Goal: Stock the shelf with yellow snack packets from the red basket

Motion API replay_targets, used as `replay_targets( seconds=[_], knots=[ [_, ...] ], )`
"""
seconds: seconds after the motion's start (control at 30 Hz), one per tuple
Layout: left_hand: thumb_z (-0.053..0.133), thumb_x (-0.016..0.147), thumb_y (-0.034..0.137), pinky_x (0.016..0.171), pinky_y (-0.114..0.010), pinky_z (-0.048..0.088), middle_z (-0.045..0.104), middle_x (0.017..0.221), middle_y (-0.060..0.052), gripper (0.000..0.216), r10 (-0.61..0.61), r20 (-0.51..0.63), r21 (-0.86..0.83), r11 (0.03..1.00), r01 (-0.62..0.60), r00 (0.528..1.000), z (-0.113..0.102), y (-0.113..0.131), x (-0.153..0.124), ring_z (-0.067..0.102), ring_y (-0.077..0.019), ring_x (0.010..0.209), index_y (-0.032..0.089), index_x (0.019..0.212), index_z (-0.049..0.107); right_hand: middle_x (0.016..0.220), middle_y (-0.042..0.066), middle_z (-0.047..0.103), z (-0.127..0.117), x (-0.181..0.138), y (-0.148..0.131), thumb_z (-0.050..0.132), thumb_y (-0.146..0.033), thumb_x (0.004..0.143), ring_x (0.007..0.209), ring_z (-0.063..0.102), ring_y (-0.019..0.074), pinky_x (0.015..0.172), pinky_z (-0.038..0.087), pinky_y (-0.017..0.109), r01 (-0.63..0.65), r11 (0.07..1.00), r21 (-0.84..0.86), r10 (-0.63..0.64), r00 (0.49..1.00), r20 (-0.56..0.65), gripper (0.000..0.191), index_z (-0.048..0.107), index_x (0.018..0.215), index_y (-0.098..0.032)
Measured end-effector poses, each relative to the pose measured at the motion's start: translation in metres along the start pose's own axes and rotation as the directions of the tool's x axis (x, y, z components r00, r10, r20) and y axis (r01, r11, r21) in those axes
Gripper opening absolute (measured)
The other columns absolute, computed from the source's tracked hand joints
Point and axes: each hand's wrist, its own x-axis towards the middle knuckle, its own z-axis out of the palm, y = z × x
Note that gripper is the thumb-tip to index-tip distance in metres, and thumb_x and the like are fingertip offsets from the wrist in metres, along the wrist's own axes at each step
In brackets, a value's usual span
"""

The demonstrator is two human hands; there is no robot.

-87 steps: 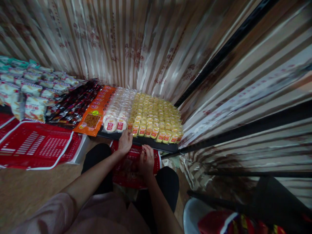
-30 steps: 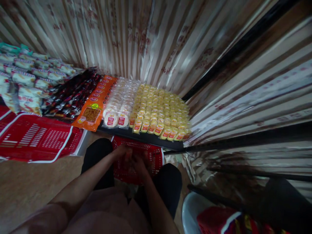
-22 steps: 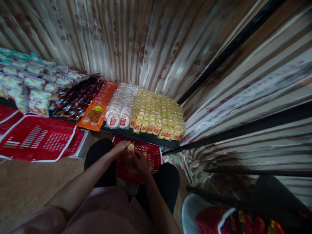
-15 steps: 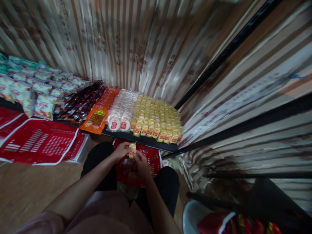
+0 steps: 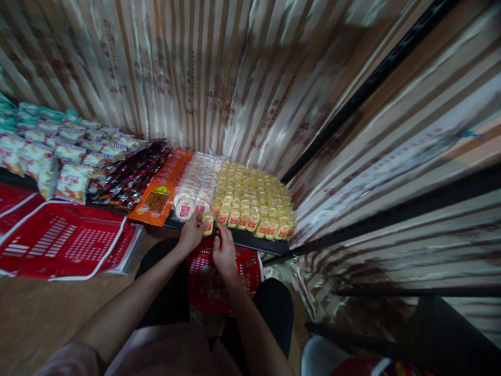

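My left hand (image 5: 191, 233) pinches a small yellow snack packet (image 5: 207, 223) at the front left end of the rows of yellow packets (image 5: 250, 196) on the black shelf (image 5: 250, 239). My right hand (image 5: 224, 252) is just below it, fingers curled with a fingertip raised towards the shelf edge; nothing shows in it. Both hands are above the red basket (image 5: 240, 271) between my knees.
Left of the yellow rows lie round white packets (image 5: 194, 185), an orange packet (image 5: 160, 188), dark red packets (image 5: 129, 169) and white-green bags (image 5: 50, 151). A flat red basket (image 5: 62, 240) lies on the floor at left. Striped curtains hang behind and at right. A white bowl (image 5: 319, 357) sits bottom right.
My hands came up out of the red basket with one yellow packet. My left hand has carried it up to the front edge of the shelf's yellow rows.
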Motion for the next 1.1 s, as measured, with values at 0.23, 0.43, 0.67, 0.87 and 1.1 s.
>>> replay_targets(
  seconds=[0.23,0.43,0.67,0.87,1.1],
  knots=[
    [0.051,0.079,0.019,0.080,-0.033,0.047,0.060,0.092,-0.007,0.023,0.133,-0.058,0.155,0.980,-0.123,0.989,0.011,0.008,0.019,0.058,-0.0166,0.083,0.013,0.100,0.053,0.113,0.014,0.055,0.002,0.016,0.023,0.034,-0.008,0.079,0.107,0.051,0.0188,0.097,0.042,0.033,0.005,0.990,-0.144,0.007,0.996,0.087,0.051,0.049,0.128,-0.012],
    [0.049,0.080,0.018,0.080,-0.033,0.047,0.060,0.091,-0.007,0.023,0.166,-0.078,0.240,0.960,-0.143,0.983,0.021,0.008,0.024,0.058,-0.0177,0.086,0.014,0.101,0.055,0.113,0.010,0.054,0.002,0.013,0.035,0.033,-0.008,0.079,0.105,0.053,0.0158,0.094,0.044,0.029,0.021,0.993,-0.113,-0.011,0.996,0.090,0.054,0.045,0.131,-0.018],
    [0.047,0.083,0.023,0.085,-0.038,0.046,0.062,0.100,-0.011,0.030,0.200,-0.119,0.392,0.909,-0.139,0.973,0.030,0.003,0.025,0.057,-0.0222,0.096,0.014,0.111,0.053,0.111,0.010,0.056,0.004,0.012,0.038,0.032,-0.009,0.081,0.103,0.054,0.0157,0.094,0.044,0.031,0.057,0.991,-0.124,-0.052,0.998,0.042,0.052,0.046,0.131,-0.016],
    [0.049,0.083,0.025,0.080,-0.038,0.048,0.061,0.100,-0.012,0.034,0.271,-0.145,0.359,0.911,-0.205,0.952,0.037,-0.010,0.024,0.058,-0.0228,0.093,0.013,0.115,0.051,0.107,0.011,0.057,0.009,0.011,0.040,0.033,-0.009,0.079,0.099,0.055,0.0161,0.089,0.047,0.031,0.062,0.986,-0.155,-0.067,0.998,-0.023,0.052,0.048,0.128,-0.016],
    [0.049,0.083,0.021,0.077,-0.038,0.050,0.062,0.099,-0.013,0.034,0.275,-0.107,0.386,0.897,-0.215,0.956,0.042,-0.016,0.024,0.060,-0.0228,0.089,0.011,0.115,0.050,0.107,0.010,0.057,0.008,0.011,0.038,0.033,-0.010,0.080,0.097,0.057,0.0150,0.086,0.048,0.029,0.066,0.988,-0.137,-0.072,0.997,-0.034,0.052,0.046,0.130,-0.017]
  ],
)
